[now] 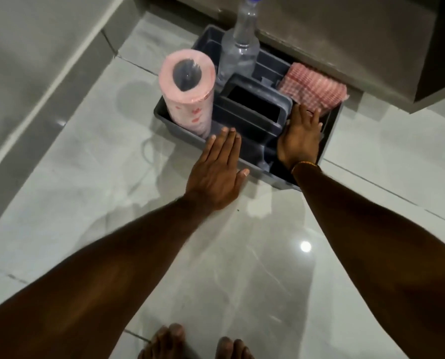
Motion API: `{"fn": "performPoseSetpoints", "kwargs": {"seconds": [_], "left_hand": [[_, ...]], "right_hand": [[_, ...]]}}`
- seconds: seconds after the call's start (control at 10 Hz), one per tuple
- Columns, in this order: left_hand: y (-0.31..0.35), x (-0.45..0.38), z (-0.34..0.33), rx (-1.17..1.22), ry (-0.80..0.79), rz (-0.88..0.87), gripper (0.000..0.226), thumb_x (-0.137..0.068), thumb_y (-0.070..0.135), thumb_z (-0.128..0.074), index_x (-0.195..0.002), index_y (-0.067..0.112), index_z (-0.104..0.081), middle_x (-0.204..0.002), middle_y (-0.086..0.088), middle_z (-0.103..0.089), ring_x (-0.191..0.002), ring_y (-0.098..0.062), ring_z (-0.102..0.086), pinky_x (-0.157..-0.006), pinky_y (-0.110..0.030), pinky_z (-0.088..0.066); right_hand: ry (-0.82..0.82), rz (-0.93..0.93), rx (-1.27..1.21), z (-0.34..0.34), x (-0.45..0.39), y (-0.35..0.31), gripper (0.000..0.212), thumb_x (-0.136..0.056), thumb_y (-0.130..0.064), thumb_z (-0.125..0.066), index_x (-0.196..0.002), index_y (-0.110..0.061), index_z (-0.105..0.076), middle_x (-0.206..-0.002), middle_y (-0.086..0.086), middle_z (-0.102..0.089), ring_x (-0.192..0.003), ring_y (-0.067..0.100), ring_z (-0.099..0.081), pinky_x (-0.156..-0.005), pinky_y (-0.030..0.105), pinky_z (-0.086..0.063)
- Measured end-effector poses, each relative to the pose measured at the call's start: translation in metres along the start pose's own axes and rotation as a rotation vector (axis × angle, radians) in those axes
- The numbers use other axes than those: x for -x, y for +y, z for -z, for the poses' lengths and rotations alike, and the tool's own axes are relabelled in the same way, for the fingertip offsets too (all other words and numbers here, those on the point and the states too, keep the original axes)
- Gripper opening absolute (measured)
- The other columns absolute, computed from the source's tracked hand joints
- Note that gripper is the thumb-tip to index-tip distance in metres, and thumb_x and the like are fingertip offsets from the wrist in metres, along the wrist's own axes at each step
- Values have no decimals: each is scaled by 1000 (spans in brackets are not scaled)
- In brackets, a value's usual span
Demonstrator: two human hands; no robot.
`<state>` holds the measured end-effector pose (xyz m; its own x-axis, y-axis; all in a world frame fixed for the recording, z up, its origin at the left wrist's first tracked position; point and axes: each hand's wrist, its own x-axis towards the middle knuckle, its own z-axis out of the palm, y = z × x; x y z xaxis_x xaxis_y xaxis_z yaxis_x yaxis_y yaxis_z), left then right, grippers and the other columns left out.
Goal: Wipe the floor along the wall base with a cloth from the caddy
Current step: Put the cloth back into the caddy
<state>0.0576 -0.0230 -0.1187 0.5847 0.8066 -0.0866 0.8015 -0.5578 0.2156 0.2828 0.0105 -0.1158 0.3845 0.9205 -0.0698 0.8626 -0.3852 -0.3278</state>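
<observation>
I see the floor (216, 255) unwiped, the caddy (327, 136) at the far wall, my left hand (216, 174) flat and empty, my right hand (300, 137) spread, just reaching the cloth (312, 88) in its right compartment.

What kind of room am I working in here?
Probably a tiled room in a home, perhaps a kitchen or bathroom: glossy floor tiles, a grey wall base, and a cleaning caddy holding a checked cloth and paper roll.
</observation>
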Motion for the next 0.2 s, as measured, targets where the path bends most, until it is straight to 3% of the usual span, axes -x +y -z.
{"fn": "performPoseSetpoints", "kwargs": {"seconds": [0.1,0.2], "left_hand": [[0,-1,9,39,-43,-1,82,-106,56,-19,-166,-1,-17,-174,-23,-15,-164,-36,-12,-132,-44,-2],[-9,9,42,68,-13,-30,81,-107,54,-23,-165,-3,-20,-173,-25,-17,-163,-36,-17,-134,-46,-11]], "right_hand": [[-50,-53,-12,0,-2,-4,65,-102,-16,-45,-164,-10,-25,-173,11,-19,-160,44,-4,-129,58,-4],[-107,-63,-147,23,10,-8,74,-93,-25,-34,-166,-17,-20,-175,10,-11,-160,43,3,-130,60,1]]}}
